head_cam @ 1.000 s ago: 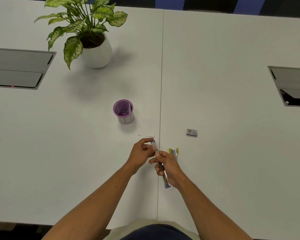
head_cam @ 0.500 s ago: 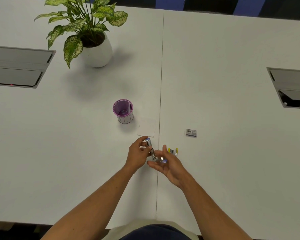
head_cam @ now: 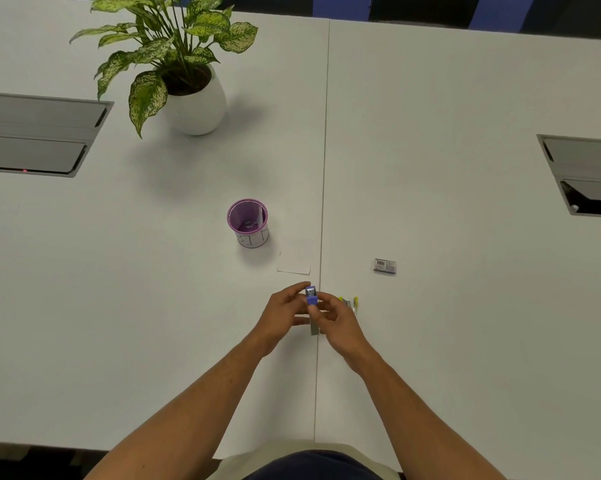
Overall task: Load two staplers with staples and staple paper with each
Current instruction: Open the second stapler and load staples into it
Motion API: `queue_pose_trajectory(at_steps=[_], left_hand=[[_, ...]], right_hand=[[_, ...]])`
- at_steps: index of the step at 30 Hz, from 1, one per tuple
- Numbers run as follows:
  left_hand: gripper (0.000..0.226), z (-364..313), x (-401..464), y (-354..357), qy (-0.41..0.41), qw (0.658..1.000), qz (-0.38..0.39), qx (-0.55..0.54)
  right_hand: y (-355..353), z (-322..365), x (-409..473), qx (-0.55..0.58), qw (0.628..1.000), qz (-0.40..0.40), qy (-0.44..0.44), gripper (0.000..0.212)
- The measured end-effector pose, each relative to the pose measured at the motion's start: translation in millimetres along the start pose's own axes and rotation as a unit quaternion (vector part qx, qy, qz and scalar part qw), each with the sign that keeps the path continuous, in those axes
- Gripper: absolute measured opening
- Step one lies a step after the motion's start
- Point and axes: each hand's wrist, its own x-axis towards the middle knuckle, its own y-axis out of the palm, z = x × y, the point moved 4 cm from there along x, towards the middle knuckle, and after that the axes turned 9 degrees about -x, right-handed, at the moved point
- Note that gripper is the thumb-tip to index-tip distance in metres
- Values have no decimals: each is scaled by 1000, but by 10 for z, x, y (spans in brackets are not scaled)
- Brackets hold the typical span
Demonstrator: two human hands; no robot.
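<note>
Both of my hands hold a small blue stapler [head_cam: 312,299] just above the table seam. My left hand [head_cam: 285,315] grips it from the left. My right hand [head_cam: 337,322] closes on it from the right, and a metal part of the stapler shows below my fingers. A yellow stapler [head_cam: 352,303] lies on the table right behind my right hand, partly hidden. A white slip of paper [head_cam: 295,256] lies flat a little beyond my hands. A small box of staples [head_cam: 384,266] rests to the right.
A purple cup [head_cam: 248,221] with small items inside stands left of the paper. A potted plant [head_cam: 188,95] sits at the back left. Grey cable hatches are set into the table at the far left [head_cam: 35,133] and far right [head_cam: 583,174].
The blue stapler was held lengthwise toward me; it has been turned between my hands so its blue end points up and away. My right hand opened briefly, then closed on it again.
</note>
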Motion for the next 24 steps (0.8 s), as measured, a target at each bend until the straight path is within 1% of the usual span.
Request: queue_pose_trajectory(at_steps=[3,6,8,10,14,19,24], left_hand=[[37,-1,-10,2,-13,1000,10,-14],[43,-13,-21,9,10,1000,24,5],[36,-19,-20,7,28,999,19,4],[29,-24,-10,-5,37,999,7,10],[26,-8,-4,-19,50,999,-6,18],[21,12,-4,-34,60,998,-31,14],[21,30,18,-60,58,997,-49,16]], right_hand=[[4,-13,-5,49,999,15,-1,37],[-2,-22,11,83,996,13,7,32],[5,-12,17,99,995,3,7,29],[29,-5,17,105,994,-4,4,30],[65,-15,21,107,994,-6,0,25],[97,1,29,102,995,-18,-3,34],[121,10,68,88,996,-20,0,36]])
